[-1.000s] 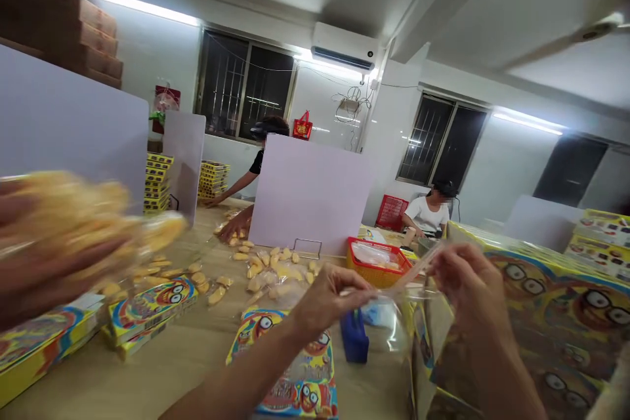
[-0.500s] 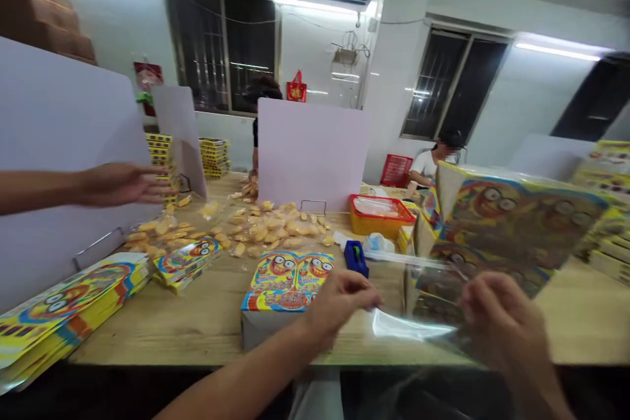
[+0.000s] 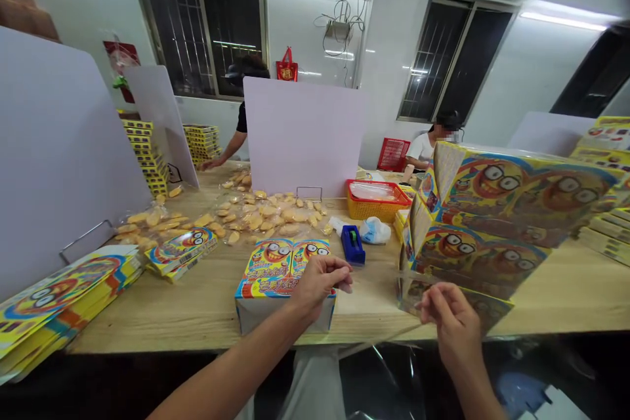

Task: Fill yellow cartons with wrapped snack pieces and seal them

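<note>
My right hand [image 3: 451, 316] is closed in a pinch on a clear plastic bag [image 3: 388, 377], which hangs below the table edge in front of my lap. My left hand [image 3: 322, 281] hovers over the right part of a printed cartoon box [image 3: 270, 273], thumb and fingers pressed together; whether anything thin is between them I cannot make out. That box stands closed on the table before me. Just beyond my right hand rises a stack of similar cartoon boxes [image 3: 492, 243], part of it seen through clear film.
A blue tape dispenser [image 3: 353, 246] stands behind the box, beside a crumpled white-and-blue wrapper [image 3: 376, 231] and a red-and-yellow basket [image 3: 377, 207]. Wrapped yellow pieces [image 3: 260, 218] spread along the back. Flattened cartons [image 3: 63, 298] lie left. White dividers [image 3: 305, 138] stand upright; two people work beyond.
My hands have moved apart from the film between them, and the bag now hangs lower. Another person's outstretched arm at the left has gone from view. The camera view has shifted.
</note>
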`<action>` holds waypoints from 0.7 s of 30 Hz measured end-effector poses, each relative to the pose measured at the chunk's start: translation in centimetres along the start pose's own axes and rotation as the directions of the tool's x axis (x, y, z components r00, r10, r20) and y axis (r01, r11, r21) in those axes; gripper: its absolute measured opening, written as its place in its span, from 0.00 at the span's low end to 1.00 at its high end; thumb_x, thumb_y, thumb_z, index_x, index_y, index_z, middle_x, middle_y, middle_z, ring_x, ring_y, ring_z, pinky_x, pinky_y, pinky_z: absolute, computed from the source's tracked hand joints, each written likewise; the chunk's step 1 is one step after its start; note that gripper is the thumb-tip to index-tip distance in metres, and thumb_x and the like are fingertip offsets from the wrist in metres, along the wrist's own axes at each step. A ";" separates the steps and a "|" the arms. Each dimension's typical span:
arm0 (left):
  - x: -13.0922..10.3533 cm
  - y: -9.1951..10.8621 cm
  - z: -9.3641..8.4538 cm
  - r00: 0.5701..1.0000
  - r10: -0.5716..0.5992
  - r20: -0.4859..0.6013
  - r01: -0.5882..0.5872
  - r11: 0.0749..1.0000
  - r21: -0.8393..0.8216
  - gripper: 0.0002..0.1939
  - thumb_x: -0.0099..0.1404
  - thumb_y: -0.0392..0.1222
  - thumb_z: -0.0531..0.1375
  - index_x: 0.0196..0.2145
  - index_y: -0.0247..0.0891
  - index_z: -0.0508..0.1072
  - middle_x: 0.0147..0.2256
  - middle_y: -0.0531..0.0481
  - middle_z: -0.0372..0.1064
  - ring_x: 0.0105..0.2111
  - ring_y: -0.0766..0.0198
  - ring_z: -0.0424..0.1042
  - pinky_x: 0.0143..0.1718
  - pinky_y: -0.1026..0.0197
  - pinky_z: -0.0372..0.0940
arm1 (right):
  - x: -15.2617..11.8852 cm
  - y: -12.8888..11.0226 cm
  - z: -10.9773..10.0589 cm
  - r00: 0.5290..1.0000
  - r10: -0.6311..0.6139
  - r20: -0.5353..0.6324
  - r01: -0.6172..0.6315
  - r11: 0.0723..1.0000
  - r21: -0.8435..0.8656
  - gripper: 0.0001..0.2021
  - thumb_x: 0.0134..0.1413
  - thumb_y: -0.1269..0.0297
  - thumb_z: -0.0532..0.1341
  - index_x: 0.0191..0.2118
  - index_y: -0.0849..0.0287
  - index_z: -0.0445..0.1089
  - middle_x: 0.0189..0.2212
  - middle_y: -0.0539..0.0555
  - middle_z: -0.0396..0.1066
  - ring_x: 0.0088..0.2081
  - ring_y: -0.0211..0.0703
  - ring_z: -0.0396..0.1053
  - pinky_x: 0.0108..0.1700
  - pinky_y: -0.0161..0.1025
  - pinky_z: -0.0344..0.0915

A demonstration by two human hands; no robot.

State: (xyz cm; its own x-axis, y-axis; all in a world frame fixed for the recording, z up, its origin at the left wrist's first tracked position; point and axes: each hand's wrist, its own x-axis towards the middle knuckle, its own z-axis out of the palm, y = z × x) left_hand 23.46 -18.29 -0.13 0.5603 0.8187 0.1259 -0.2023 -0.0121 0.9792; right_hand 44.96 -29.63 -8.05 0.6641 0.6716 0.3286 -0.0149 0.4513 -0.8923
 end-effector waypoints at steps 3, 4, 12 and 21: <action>-0.1 0.0 0.0 1.000 -0.018 -0.007 0.018 1.000 0.007 0.11 0.51 0.42 0.67 0.28 0.30 0.76 0.23 0.48 0.72 0.24 0.67 0.70 0.28 0.65 0.62 | -0.3 0.4 0.0 0.999 -0.001 -0.037 0.001 1.000 0.023 0.12 0.53 0.56 0.65 0.33 0.58 0.64 0.21 0.44 0.67 0.20 0.32 0.64 0.33 0.34 0.65; -0.2 -0.1 -0.1 1.000 -0.029 -0.007 0.029 0.999 0.021 0.10 0.50 0.41 0.67 0.28 0.30 0.77 0.23 0.48 0.72 0.24 0.68 0.70 0.27 0.66 0.61 | -0.4 0.4 0.0 0.999 -0.002 -0.054 0.004 0.999 0.037 0.12 0.53 0.56 0.65 0.33 0.58 0.64 0.21 0.43 0.67 0.19 0.32 0.64 0.33 0.34 0.66; -0.5 -0.7 0.0 0.998 -0.053 -0.045 0.053 0.998 -0.018 0.10 0.50 0.40 0.67 0.28 0.29 0.78 0.23 0.47 0.73 0.24 0.69 0.69 0.28 0.67 0.60 | -1.4 0.2 0.2 0.998 0.031 -0.063 -0.025 0.996 0.082 0.11 0.53 0.58 0.64 0.33 0.57 0.64 0.21 0.43 0.66 0.19 0.31 0.63 0.34 0.36 0.67; -0.5 -1.3 0.8 0.999 -0.031 -0.020 0.031 1.000 -0.001 0.08 0.50 0.36 0.64 0.27 0.28 0.77 0.20 0.50 0.69 0.19 0.70 0.66 0.24 0.67 0.59 | -2.2 -2.0 0.7 0.788 -0.616 -0.022 0.455 0.605 -0.653 0.19 0.50 0.65 0.66 0.49 0.58 0.65 0.46 0.60 0.68 0.47 0.53 0.68 0.50 0.52 0.62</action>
State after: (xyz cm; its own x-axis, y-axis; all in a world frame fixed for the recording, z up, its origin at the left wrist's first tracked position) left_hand 24.08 -19.16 -1.38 0.5497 0.8303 0.0924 -0.1857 0.0136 0.9825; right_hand 42.93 -31.59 -6.79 0.5487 0.2384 0.8013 0.7813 0.1948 -0.5929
